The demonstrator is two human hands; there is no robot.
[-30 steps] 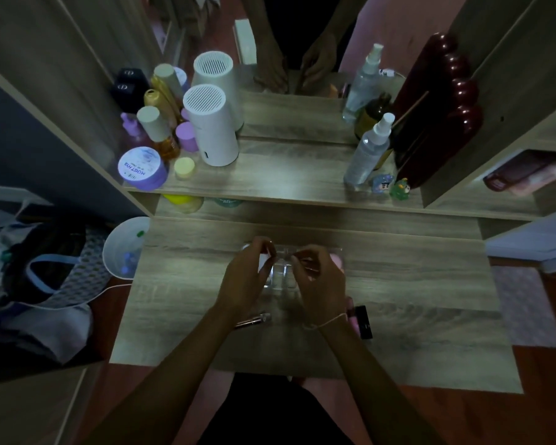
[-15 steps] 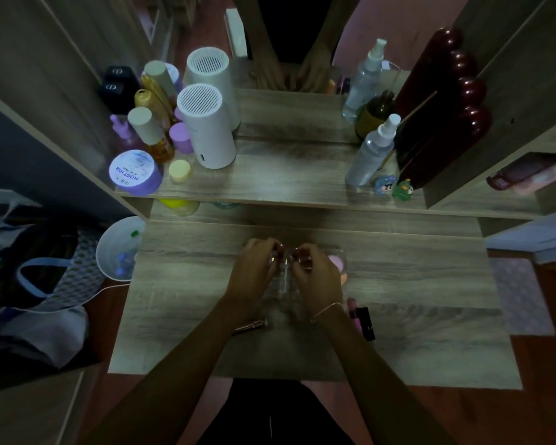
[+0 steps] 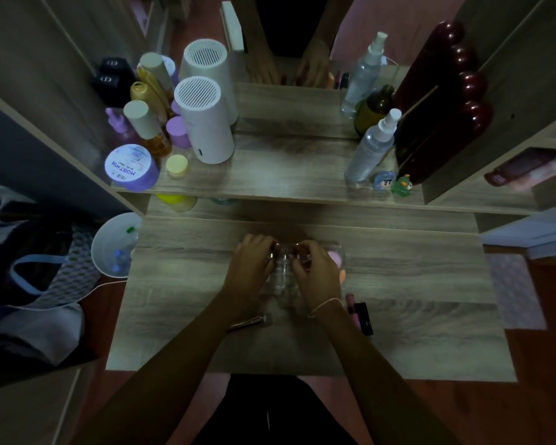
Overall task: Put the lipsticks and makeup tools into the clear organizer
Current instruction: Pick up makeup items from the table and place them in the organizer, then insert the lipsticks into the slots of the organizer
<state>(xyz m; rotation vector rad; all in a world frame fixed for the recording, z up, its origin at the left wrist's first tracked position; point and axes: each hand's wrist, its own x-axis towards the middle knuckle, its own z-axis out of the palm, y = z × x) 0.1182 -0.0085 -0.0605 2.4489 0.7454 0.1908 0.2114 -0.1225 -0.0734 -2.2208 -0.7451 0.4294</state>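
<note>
The clear organizer (image 3: 283,284) stands mid-table, mostly covered by my hands. My left hand (image 3: 249,271) pinches a small shiny lipstick tube (image 3: 271,254) above its left side. Over the middle of the organizer, my right hand (image 3: 315,274) pinches a rose-coloured lipstick (image 3: 302,253). The two tubes nearly touch. A pink sponge (image 3: 336,256) and an orange one (image 3: 342,276) sit in the organizer's right end. A makeup brush (image 3: 250,321) lies on the table under my left wrist. A pink lipstick (image 3: 350,303) and a black lipstick (image 3: 364,317) lie by my right wrist.
The raised shelf behind holds a white cylinder (image 3: 204,123), bottles and jars (image 3: 130,167) on the left, spray bottles (image 3: 371,146) and small figurines (image 3: 402,184) on the right, with a mirror behind. A white bowl (image 3: 116,245) sits off the table's left edge.
My hands have drawn closer together over the organizer, bringing the two tubes side by side. The items lying on the table have not moved.
</note>
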